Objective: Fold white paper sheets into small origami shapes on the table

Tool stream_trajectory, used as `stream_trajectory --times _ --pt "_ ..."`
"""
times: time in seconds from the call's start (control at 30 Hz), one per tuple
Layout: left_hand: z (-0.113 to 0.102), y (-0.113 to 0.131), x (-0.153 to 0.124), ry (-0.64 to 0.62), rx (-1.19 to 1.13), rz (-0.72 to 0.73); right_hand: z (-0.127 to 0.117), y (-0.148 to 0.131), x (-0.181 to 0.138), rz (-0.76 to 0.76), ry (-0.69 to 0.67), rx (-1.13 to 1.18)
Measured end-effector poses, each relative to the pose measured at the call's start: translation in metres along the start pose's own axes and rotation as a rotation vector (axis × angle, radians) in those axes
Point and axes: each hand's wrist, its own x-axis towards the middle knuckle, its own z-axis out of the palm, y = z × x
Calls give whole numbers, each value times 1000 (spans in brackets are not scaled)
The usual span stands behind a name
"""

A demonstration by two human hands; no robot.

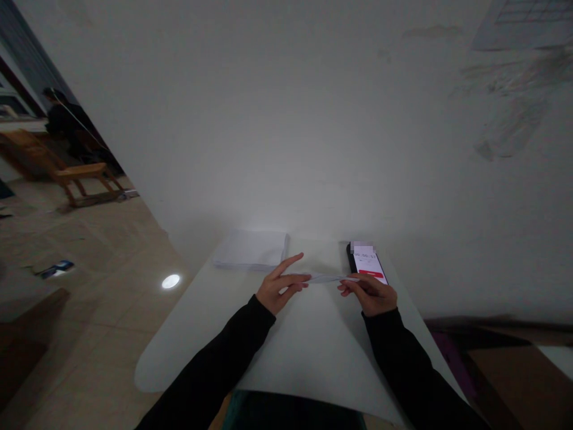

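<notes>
Between my two hands stretches a narrow strip of folded white paper (326, 278), held a little above the white table (295, 346). My left hand (282, 283) pinches its left end between thumb and fingers, with the index finger raised and pointing away. The right end is pinched in my right hand (369, 292), whose fingers partly cover it. Behind my left hand lies a stack of white paper sheets (250, 248). A phone (367, 263) with a lit timer screen rests just beyond my right hand, its lower edge partly hidden by the fingers.
A white wall (304, 119) rises right behind the table. To the left, a wooden chair (80, 172) stands on the tiled floor near a seated person (67, 122) in dark clothes. A cardboard box (523, 382) sits low at the right.
</notes>
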Motion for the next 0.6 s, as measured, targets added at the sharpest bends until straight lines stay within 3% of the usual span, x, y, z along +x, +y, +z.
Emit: stream_trajectory --times 0.27,0.6 --pt "-6 -17 -2 0 -271 -305 -2 2 3 -60 25 39" --pt "-10 -13 5 -14 -409 -404 -1 0 2 -80 20 73"
